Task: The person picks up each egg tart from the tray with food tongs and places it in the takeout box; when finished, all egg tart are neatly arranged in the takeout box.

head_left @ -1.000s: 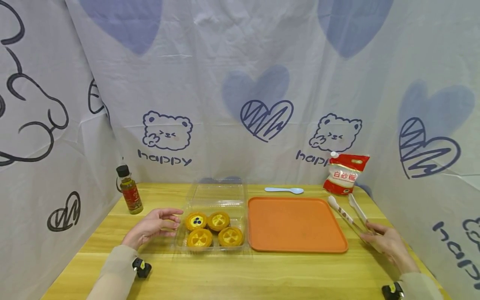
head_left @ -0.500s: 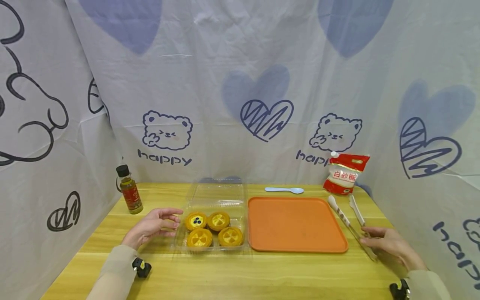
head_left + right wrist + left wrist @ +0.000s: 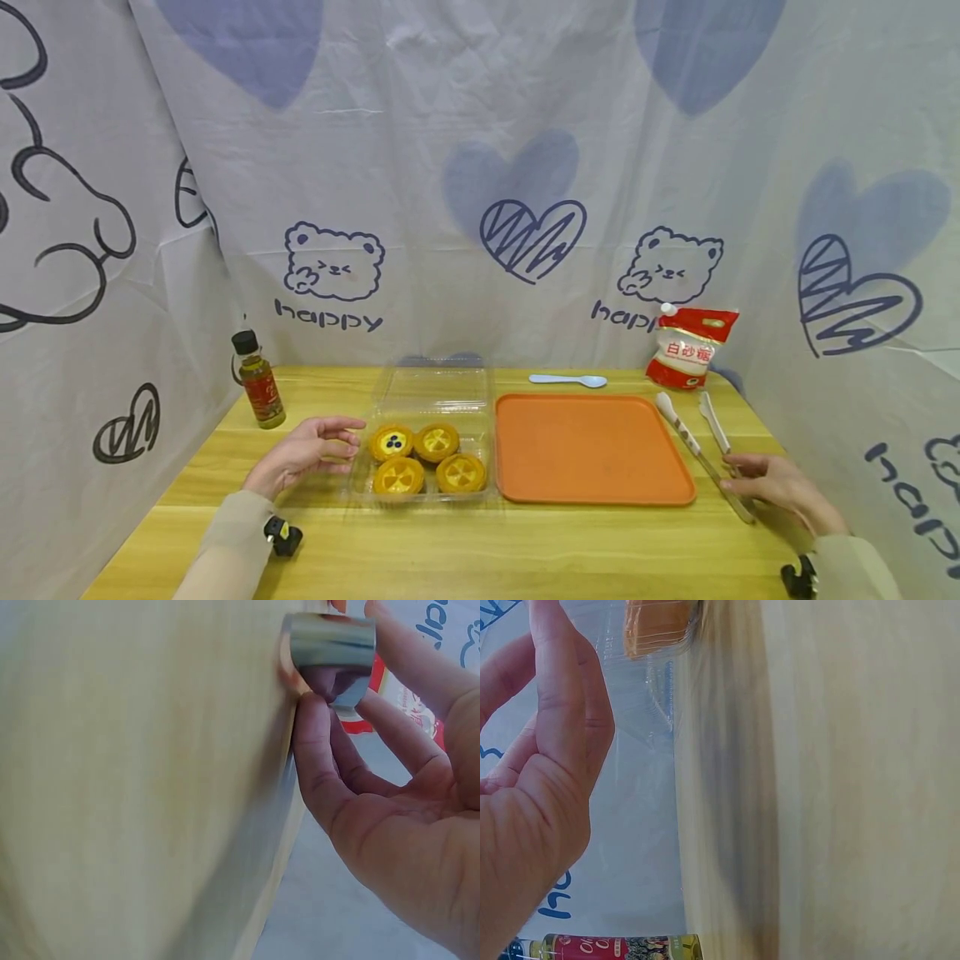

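At the right side of the table, my right hand point(image 3: 780, 487) holds the bent metal end of a pair of food tongs point(image 3: 684, 432) between thumb and fingers. The tongs' pale tips are spread apart and point toward the back. In the right wrist view the shiny metal bend point(image 3: 334, 645) shows between the thumb and fingers point(image 3: 313, 731). My left hand point(image 3: 307, 454) has loosely bent fingers right beside the left wall of a clear plastic clamshell box point(image 3: 435, 385), whose lid stands raised. Several egg tarts point(image 3: 399, 477) sit inside, one topped with blueberries point(image 3: 393, 442).
An orange tray point(image 3: 592, 450) lies between the box and the tongs. Behind it is a pale blue spoon point(image 3: 567, 381). A red-and-white sugar bag point(image 3: 690, 350) stands at the back right, an oil bottle point(image 3: 262, 387) at the left. Printed curtains surround the wooden table point(image 3: 525, 550).
Over the first half second my right hand and the tongs' metal end shift slightly, and its bend comes into sight below the fingers. Since then both hands stay nearly still.
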The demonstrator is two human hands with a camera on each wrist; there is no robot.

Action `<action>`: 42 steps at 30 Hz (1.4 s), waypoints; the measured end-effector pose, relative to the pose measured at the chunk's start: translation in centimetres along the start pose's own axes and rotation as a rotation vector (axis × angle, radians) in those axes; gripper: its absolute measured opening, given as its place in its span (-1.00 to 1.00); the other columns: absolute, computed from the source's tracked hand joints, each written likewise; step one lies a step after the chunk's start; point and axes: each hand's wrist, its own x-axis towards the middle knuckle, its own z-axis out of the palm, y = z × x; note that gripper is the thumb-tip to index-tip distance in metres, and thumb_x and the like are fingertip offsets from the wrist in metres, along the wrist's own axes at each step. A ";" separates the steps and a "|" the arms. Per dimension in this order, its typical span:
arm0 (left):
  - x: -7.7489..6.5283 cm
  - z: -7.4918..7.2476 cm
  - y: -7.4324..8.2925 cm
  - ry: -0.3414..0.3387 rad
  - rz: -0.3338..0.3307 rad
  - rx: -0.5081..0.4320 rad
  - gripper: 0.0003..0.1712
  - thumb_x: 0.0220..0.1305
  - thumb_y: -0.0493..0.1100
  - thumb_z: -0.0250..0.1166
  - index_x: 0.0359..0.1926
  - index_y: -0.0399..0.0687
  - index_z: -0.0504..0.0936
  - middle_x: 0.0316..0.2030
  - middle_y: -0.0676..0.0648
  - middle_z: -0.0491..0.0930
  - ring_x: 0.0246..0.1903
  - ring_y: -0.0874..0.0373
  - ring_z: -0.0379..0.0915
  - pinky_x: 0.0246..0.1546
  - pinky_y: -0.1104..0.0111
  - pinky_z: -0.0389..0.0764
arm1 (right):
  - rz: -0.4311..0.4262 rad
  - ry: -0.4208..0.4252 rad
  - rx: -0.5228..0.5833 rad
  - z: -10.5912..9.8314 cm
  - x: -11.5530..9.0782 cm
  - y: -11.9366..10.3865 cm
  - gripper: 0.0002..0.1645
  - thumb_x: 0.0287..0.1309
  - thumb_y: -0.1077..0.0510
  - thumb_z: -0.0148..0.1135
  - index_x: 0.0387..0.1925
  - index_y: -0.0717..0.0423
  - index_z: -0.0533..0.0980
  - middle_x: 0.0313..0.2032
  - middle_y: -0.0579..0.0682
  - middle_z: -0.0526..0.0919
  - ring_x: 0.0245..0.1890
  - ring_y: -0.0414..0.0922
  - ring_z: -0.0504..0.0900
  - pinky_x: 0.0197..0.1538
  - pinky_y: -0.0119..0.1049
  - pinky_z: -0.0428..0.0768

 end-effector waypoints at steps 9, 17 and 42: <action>-0.1 0.0 0.1 0.007 -0.003 -0.003 -0.30 0.23 -0.41 0.28 0.36 -0.42 0.24 -0.09 -0.18 0.54 -0.16 0.09 0.57 -0.15 0.21 0.73 | 0.002 -0.010 0.003 -0.2 0.1 -0.1 -0.14 0.10 -0.05 0.42 0.26 0.43 0.37 0.16 0.46 0.47 0.10 0.26 0.50 0.07 0.07 0.60; 0.0 0.0 0.0 0.017 -0.005 0.005 -0.32 0.23 -0.40 0.29 0.35 -0.40 0.28 -0.09 -0.16 0.54 -0.18 0.11 0.57 -0.15 0.21 0.73 | 0.047 -0.021 0.046 -0.3 0.1 0.0 -0.08 0.11 -0.09 0.41 0.31 0.42 0.31 0.24 0.45 0.40 0.11 0.25 0.50 0.07 0.05 0.61; 0.3 0.0 0.4 0.042 -0.010 0.061 -0.34 0.25 -0.35 0.28 0.33 -0.41 0.30 -0.09 -0.17 0.54 -0.14 0.05 0.58 -0.12 0.19 0.73 | -0.186 -0.079 0.245 3.6 0.7 -7.2 -0.26 0.18 0.08 0.36 0.29 0.36 0.37 0.10 0.31 0.56 -0.09 -0.18 0.59 -0.11 -0.30 0.67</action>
